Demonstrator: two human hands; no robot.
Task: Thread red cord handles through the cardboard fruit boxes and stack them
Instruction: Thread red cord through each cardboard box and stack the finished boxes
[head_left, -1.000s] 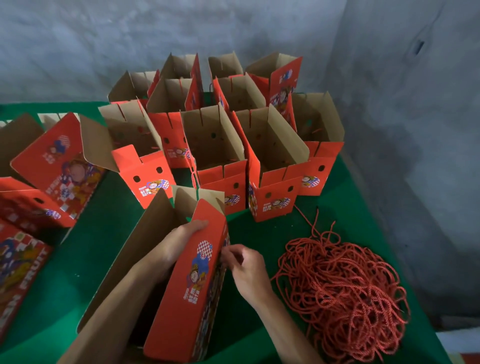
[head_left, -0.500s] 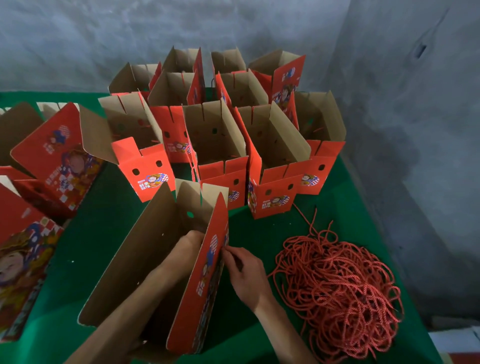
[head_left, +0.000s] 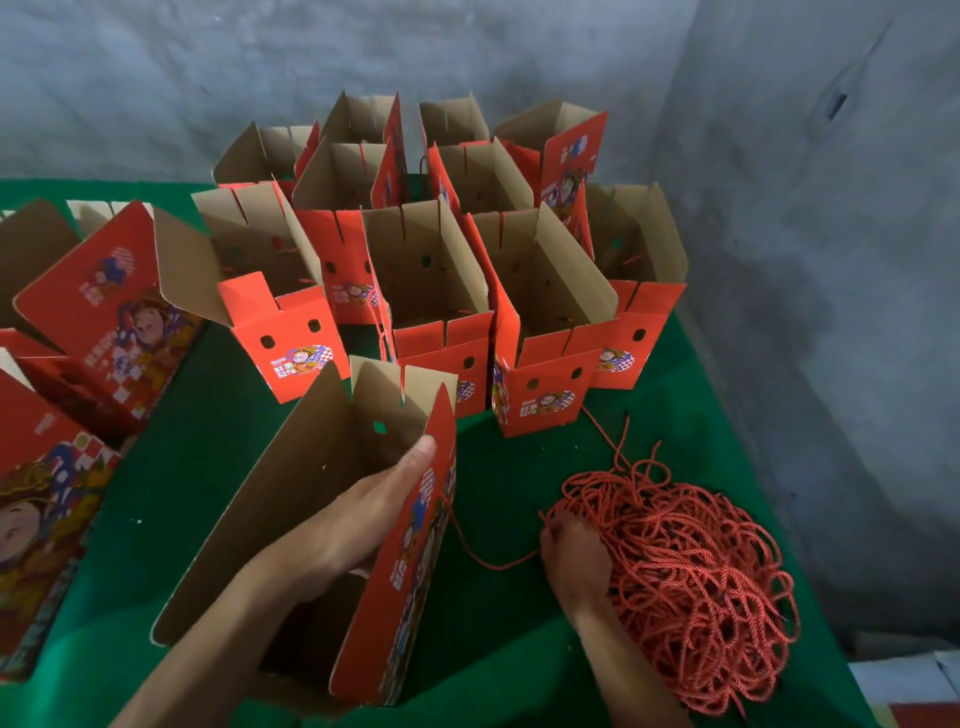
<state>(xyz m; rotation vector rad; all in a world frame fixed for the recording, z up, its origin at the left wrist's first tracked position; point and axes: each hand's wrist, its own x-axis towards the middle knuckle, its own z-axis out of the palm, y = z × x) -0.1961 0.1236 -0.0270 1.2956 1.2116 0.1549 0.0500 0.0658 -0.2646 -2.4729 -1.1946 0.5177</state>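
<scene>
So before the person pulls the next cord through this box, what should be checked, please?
1. Left hand steadies the near box, its thumb along the red wall: ok.
2. Right hand on the cord pile: ok.
3. A single cord picked out: cannot tell.
4. One cord already runs from the box wall to the right hand: ok.
5. Box's far-wall hole unblocked: ok.
6. Cord's inner end knotted: cannot tell.

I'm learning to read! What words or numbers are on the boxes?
Upright red boxes: white characters beside a cartoon figure, too blurred to read.
Box lying at left: white print, too blurred.
Box being held: side print, seen edge-on, unreadable.
No readable numbers anywhere.
</scene>
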